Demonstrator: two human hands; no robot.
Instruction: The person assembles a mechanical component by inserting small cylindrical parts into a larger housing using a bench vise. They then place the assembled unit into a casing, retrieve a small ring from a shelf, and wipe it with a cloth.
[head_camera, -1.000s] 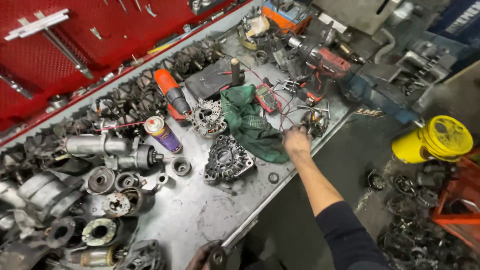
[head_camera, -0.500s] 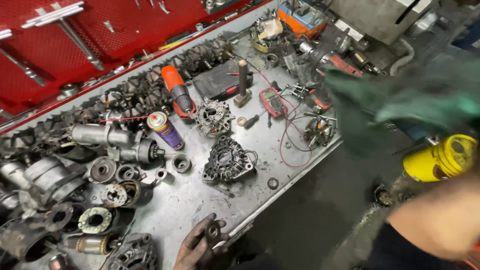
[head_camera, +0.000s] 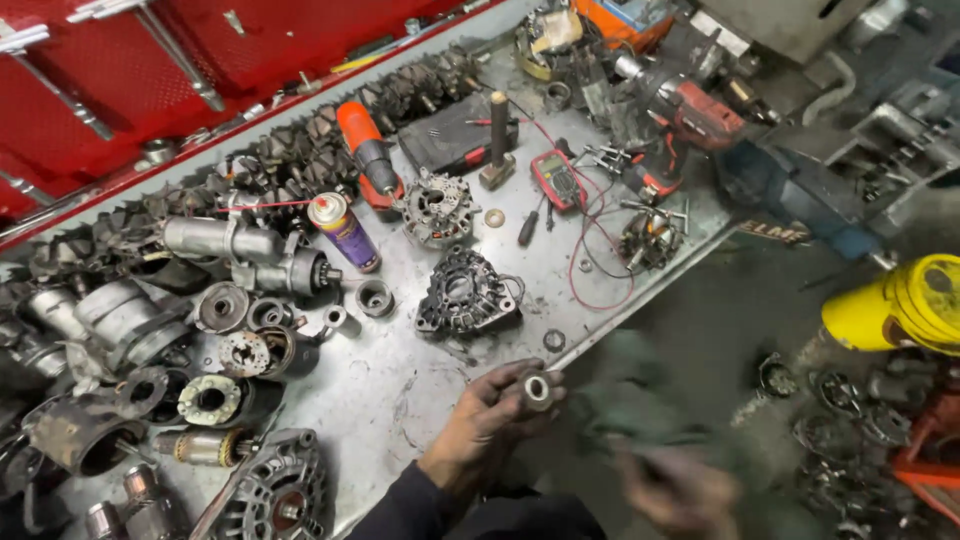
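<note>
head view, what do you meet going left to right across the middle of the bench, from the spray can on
spray can → round silver housing → small hammer → red meter → red drill

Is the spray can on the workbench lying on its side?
Yes, the spray can lies flat on the metal workbench, beside the orange power tool.

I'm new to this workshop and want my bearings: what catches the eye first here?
The left hand at the bench's near edge grips a small round metal part, while the right hand is a blur with a green rag. Mid-bench sits a dark alternator housing; a purple spray can lies behind it.
</note>
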